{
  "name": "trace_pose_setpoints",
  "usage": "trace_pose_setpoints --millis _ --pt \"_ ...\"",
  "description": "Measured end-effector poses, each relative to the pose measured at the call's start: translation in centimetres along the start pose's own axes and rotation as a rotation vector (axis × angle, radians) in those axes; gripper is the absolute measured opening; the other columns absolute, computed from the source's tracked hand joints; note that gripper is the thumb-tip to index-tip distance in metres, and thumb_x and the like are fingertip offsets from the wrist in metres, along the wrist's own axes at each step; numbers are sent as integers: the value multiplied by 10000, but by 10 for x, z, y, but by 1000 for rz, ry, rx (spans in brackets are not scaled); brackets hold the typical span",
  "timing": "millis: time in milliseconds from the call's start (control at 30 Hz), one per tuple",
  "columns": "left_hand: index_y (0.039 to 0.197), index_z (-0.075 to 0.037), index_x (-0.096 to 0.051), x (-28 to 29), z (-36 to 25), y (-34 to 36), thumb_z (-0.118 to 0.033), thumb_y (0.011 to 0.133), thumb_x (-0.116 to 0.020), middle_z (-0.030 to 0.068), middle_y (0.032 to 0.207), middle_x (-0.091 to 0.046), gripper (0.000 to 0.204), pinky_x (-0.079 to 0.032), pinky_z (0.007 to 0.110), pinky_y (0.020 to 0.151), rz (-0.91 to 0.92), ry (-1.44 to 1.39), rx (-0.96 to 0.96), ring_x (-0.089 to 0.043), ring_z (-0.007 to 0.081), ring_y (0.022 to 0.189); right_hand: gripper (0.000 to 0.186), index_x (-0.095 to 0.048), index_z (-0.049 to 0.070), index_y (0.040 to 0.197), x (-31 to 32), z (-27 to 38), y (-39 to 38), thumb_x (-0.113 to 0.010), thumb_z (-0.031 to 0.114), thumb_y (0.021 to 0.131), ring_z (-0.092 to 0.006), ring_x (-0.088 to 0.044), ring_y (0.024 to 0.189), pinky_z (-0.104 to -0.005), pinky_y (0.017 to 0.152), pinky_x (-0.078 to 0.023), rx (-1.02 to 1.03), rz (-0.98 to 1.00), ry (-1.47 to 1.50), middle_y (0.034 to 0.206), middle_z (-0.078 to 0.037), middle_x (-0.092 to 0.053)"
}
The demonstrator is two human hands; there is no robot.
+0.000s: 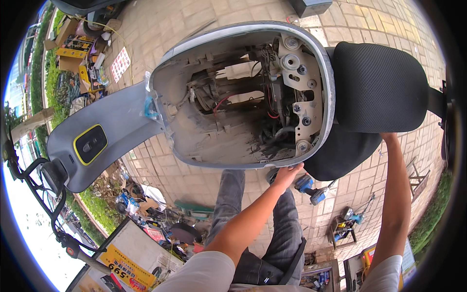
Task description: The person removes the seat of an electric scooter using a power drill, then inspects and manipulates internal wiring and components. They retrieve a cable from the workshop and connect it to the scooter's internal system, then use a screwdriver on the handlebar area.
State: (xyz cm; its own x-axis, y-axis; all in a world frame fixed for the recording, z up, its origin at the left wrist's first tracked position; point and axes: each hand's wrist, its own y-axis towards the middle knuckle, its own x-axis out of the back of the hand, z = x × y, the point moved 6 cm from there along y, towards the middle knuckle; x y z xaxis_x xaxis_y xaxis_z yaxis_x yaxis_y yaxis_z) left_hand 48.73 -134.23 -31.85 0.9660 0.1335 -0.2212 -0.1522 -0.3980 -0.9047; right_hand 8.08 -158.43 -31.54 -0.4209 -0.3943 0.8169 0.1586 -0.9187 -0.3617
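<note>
A grey scooter body housing (189, 146) lies open, showing wires, hoses and a metal bracket (304, 117) with bolts inside. My left hand (289, 173) grips the housing's lower rim at the right, fingers partly curled round it. At the right is a black mesh-covered seat (377, 85), with a darker black padded piece (340, 153) beneath it. My right hand (389, 137) reaches up to the seat's lower edge, its fingers hidden behind it. A blue cordless power tool (316, 194) stands on the paving below my left hand.
The grey front panel (109, 112) and handlebars (51, 204) are at the left. Boxes (73, 51) and parts lie on the pavers (131, 29) near a hedge. A signboard (126, 253) is at lower left; more tools (345, 224) are at lower right. A dark case (309, 7) sits at the top.
</note>
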Motion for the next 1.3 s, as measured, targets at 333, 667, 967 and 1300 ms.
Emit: trace_pose_setpoints --millis 333,667,967,1300 --pt "1189 -90 -478 163 -22 -106 -334 870 -615 77 1191 -522 425 -407 409 921 -320 -366 32 -531 223 1064 321 -573 5 1142 19 123 -9 -582 133 848 -310 -553 1061 -378 909 -437 267 -180 139 1142 -165 -591" --pt "1201 -94 -469 247 -139 -163 -315 918 -542 22 1110 -555 367 -392 378 919 -522 -577 -328 -527 163 1019 445 -537 -33 1162 4 192 -31 -593 5 722 -376 -517 1088 -420 936 -403 187 -65 -130 1167 -223 -551" --pt "1268 47 -383 257 -259 -155 -364 896 -589 193 1267 -415 591 -326 386 1001 -784 22 -754 -437 295 1151 430 -542 -32 1135 23 261 -47 -639 114 743 -379 -544 1034 -397 884 -428 -128 45 -83 1118 -241 -566" --pt "1265 65 -394 265 -276 -142 -342 932 -526 240 1231 -457 541 -348 412 979 -933 353 -707 -445 349 1140 266 -623 -30 982 112 445 11 -558 212 891 -211 -601 743 -333 704 -477 -178 -293 -121 890 -151 -636"
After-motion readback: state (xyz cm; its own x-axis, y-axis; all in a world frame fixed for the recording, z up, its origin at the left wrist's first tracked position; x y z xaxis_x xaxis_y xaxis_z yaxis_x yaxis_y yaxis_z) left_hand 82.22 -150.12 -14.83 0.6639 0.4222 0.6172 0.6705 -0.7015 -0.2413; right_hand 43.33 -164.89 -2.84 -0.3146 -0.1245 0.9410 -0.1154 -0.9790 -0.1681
